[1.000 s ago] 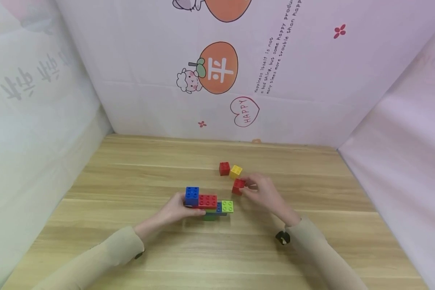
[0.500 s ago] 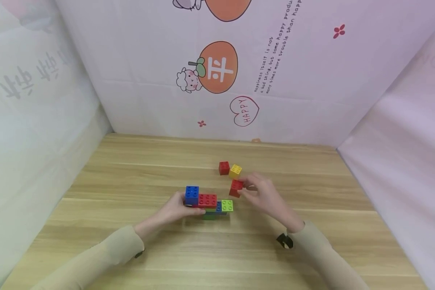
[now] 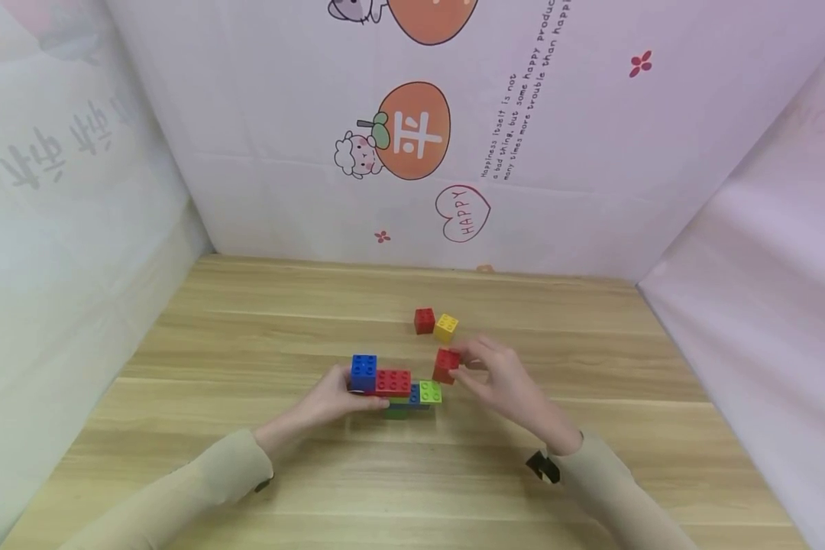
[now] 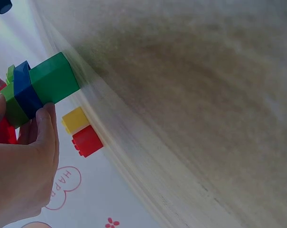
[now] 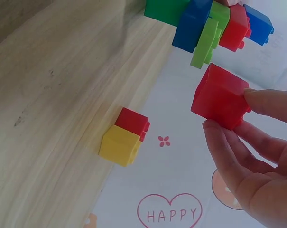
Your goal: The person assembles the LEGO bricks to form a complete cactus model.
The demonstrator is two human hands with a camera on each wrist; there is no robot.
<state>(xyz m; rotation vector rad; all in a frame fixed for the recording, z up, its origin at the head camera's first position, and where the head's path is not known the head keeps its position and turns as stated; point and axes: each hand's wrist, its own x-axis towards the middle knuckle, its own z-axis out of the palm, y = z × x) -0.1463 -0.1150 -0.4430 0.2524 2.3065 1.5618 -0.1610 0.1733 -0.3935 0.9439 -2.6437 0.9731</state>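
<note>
My left hand [image 3: 337, 397] grips a stack of joined toy building bricks from its left end, thumb along the near side. On top of the stack are a blue brick [image 3: 363, 372], a longer red brick [image 3: 393, 381] and, at the right end, a light green brick [image 3: 430, 392]. A dark green brick [image 4: 54, 78] forms the stack's bottom in the left wrist view. Between thumb and fingers my right hand [image 3: 505, 386] pinches a loose red brick [image 5: 220, 96], held just beyond the light green end, with a gap between them in the right wrist view.
Behind the stack, a small red brick [image 3: 424, 321] and a yellow brick [image 3: 446, 328] stand side by side on the wooden table [image 3: 282, 305]. Printed white sheeting [image 3: 282, 191] walls the table at the back and both sides.
My right hand has brought the red brick toward me and slightly left, away from the yellow brick and up to the stack's light green end. The left hand and stack have stayed put.
</note>
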